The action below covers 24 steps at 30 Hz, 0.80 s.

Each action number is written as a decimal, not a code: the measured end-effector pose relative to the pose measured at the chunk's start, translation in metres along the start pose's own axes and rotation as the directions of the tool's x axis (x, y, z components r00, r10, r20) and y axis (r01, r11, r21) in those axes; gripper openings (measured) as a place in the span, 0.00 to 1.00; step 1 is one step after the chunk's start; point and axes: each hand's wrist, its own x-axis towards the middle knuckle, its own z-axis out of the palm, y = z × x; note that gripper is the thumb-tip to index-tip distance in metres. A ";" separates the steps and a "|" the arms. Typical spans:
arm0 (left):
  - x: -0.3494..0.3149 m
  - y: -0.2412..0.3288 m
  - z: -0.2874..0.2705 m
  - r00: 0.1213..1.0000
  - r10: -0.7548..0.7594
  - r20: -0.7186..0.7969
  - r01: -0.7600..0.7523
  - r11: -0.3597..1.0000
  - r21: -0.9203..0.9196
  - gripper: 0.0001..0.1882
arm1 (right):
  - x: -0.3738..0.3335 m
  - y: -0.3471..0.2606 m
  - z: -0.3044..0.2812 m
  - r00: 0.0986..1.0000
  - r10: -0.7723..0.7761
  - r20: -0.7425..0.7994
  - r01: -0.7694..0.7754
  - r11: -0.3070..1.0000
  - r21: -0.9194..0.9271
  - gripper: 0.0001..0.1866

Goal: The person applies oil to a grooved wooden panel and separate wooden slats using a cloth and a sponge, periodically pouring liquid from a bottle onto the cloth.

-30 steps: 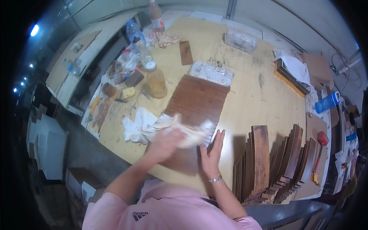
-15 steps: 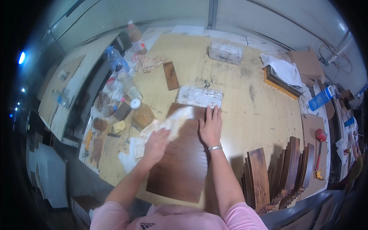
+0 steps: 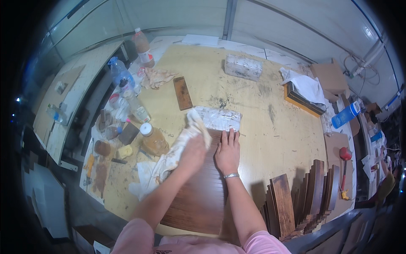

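A dark brown wooden panel, apparently several slats laid together with a shine along it, lies before me. My left hand is on a stained white cloth, pressing it to the panel's upper left part; its fingers are partly blurred. The cloth trails off the panel's left side. My right hand lies flat with fingers stretched along the panel's upper right edge. Its fingertips reach a wrapped white block, which sits against the panel's far end.
Left are a white-capped jar of brown liquid, several bottles and a yellow sponge. A small brown board and another wrapped block lie farther back. Dark slats stand at right near a red-headed tool and blue bottle.
My left hand and the cloth have moved right and farther up the panel, toward the wrapped block. My right hand stays at the panel's edge. The whole view has shifted slightly.
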 end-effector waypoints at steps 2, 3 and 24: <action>-0.030 0.015 0.005 0.980 0.181 -0.085 -0.195 0.960 -0.200 0.22 | 0.000 0.004 0.002 1.000 0.004 0.004 -0.004 1.000 0.008 0.26; -0.046 0.027 -0.010 0.993 0.117 -0.019 -0.118 0.947 -0.299 0.19 | 0.001 0.010 0.000 1.000 0.006 0.005 -0.006 1.000 0.020 0.26; -0.214 -0.068 -0.112 0.745 -0.632 0.215 -0.223 -0.540 -0.812 0.21 | 0.031 -0.182 0.042 0.871 -0.264 0.415 -0.174 0.625 0.761 0.39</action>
